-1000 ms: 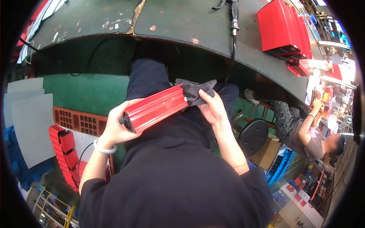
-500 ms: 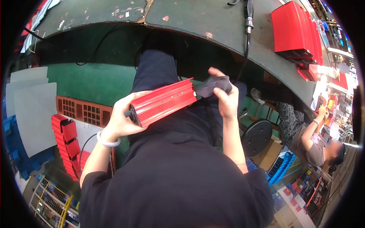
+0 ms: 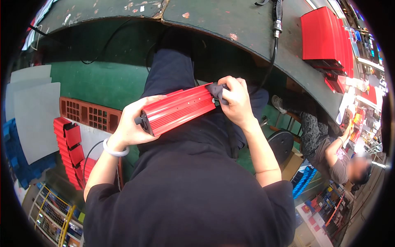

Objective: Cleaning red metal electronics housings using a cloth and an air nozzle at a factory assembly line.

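A long red ribbed metal housing [image 3: 179,109] lies slantwise across my lap, its right end a little higher in the view. My left hand [image 3: 131,123] is wrapped round its left end, where a black end plate with a dark knob shows. At the other end, my right hand [image 3: 235,101] pinches a dark grey cloth [image 3: 217,91] against the housing's edge. The fingers partly cover the cloth and that end of the housing.
The dark workbench [image 3: 214,20] spans the top, bearing stacked red housings [image 3: 323,39] and a black-cabled tool [image 3: 278,20]. More red housings [image 3: 68,152] stand left beside a brown perforated crate [image 3: 90,115]. A round black stool [image 3: 281,146] and a co-worker [image 3: 329,156] are right.
My right hand has moved left and turned inward, bringing the cloth from beside the housing's right end onto its edge. My left hand keeps its hold.
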A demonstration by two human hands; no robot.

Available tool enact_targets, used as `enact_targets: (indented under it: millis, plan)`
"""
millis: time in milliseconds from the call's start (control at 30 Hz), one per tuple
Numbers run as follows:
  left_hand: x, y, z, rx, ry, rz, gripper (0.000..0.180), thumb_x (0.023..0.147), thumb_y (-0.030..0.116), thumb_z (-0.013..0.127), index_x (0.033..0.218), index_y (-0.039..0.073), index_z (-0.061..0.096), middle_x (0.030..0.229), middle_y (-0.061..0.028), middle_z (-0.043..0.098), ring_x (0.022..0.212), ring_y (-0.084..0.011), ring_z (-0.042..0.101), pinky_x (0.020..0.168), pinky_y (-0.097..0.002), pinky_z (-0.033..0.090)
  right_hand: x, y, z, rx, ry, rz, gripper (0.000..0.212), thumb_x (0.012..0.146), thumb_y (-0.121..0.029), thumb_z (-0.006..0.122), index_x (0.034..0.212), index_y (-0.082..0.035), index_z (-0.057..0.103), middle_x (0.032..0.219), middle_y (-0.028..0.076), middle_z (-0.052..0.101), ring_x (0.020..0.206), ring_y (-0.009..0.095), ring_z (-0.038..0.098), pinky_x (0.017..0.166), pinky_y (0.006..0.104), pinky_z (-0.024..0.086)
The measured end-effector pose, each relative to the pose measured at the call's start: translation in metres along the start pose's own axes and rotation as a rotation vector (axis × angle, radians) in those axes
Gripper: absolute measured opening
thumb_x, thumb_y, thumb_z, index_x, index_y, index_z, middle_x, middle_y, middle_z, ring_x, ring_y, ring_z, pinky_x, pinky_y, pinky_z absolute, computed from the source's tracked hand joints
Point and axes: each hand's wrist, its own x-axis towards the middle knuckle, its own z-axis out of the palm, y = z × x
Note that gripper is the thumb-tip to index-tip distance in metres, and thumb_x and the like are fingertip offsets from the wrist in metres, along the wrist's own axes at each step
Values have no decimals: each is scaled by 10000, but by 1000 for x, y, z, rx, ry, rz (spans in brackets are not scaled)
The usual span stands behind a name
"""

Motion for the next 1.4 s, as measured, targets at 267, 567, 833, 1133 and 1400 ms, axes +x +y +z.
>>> enact_targets:
  millis: [267, 567, 833, 1133, 1400]
  plan:
    - [8, 10, 7, 182, -28, 72, 633, 576, 129, 818, 1140, -30, 579, 1133, -168, 642, 1024, -291, 650, 891, -319, 503, -3, -4, -4, -375, -168, -8, 150, 639, -30, 629, 784, -67, 638, 901, 62, 556, 844, 234, 536, 747, 372, 362]
    - [4, 8, 5, 96, -16, 43, 665, 566, 124, 828, 1155, -39, 567, 1161, -174, 632, 1039, -272, 649, 900, -322, 496, -23, 21, 7, -204, 22, 251, 184, 687, -9, 595, 851, -67, 653, 898, 65, 550, 867, 258, 538, 746, 375, 366]
    - [8, 6, 5, 84, -30, 65, 666, 554, 112, 828, 1145, -44, 562, 1160, -184, 629, 1045, -299, 644, 901, -331, 497, -15, 3, 8, 66, 73, 133, 191, 647, 5, 629, 818, -80, 647, 855, 57, 529, 840, 241, 528, 774, 369, 347]
    - [4, 9, 8, 91, 3, -19, 644, 574, 105, 820, 1151, -41, 574, 1130, -179, 643, 1020, -277, 656, 886, -322, 502, -50, 33, 26, -495, -314, 131, 177, 644, -53, 612, 809, -88, 667, 871, 63, 532, 885, 246, 522, 782, 409, 383]
    - [2, 6, 5, 67, -21, -19, 649, 582, 99, 815, 1162, -41, 560, 1159, -172, 633, 1062, -271, 638, 924, -329, 482, -34, 29, 22, 232, 36, 354, 209, 785, 37, 548, 959, -20, 648, 974, 101, 563, 936, 272, 541, 831, 347, 424]
